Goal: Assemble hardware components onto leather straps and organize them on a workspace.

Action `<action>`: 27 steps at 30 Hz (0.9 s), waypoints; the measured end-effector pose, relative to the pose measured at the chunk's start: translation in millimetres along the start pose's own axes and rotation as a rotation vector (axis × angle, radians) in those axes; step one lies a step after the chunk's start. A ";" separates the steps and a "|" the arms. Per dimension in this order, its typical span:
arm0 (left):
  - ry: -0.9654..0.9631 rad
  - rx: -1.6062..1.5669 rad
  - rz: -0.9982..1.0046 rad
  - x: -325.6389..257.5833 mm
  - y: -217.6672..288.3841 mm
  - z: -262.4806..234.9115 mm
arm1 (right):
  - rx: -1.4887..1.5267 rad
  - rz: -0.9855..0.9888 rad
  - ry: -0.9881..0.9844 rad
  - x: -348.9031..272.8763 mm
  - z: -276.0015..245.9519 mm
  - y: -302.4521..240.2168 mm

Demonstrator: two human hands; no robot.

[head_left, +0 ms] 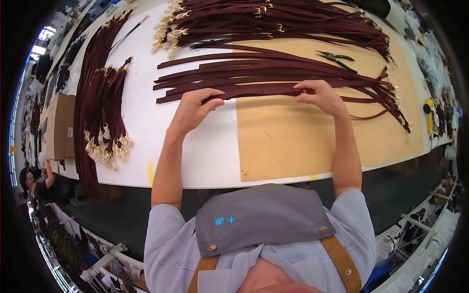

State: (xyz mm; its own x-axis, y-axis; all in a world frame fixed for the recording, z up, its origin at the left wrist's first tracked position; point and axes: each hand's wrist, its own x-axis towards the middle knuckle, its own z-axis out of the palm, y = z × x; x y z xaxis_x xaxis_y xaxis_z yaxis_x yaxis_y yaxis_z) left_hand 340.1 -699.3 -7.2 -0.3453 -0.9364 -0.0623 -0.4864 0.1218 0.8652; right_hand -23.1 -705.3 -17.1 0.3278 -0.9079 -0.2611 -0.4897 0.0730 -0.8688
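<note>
On the white table (205, 156), left hand (193, 108) and right hand (320, 95) each pinched one dark maroon leather strap (259, 90), green-handled pliers (336, 59) lying nearby

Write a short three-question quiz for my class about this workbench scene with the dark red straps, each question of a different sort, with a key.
1. True or false: both hands, the left hand and the right hand, rest on the same dark red strap.
2. Multiple choice: the green-handled pliers lie on (A) the brown board, (B) the cardboard boxes, (C) the person's apron.
3. Fill in: the bundle of straps at the left ends in ____-coloured metal fittings.

Key: 1 true; 2 A; 3 gold.
</note>
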 end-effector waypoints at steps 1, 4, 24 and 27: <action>0.001 -0.009 -0.027 -0.3 -1.2 -6.6 | 0.035 -0.021 0.062 -6.8 -8.7 -0.2; 0.038 -0.021 -0.074 -5.9 -6.9 -21.7 | -0.077 -0.043 0.117 -21.7 -30.1 8.7; 0.231 0.253 -0.058 40.9 18.5 -204.1 | -0.506 0.287 1.206 -174.9 -406.2 66.4; 0.409 0.609 0.461 140.3 40.6 -186.8 | -1.269 0.221 1.158 -127.7 -467.1 30.4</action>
State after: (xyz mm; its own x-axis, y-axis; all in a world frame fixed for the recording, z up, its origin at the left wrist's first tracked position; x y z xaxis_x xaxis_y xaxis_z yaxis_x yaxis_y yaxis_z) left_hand 421.9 -887.1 112.2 -0.3544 -0.7810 0.5143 -0.7548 0.5635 0.3357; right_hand -457.2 -779.9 186.4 -0.2528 -0.7692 0.5869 -0.9071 0.3994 0.1328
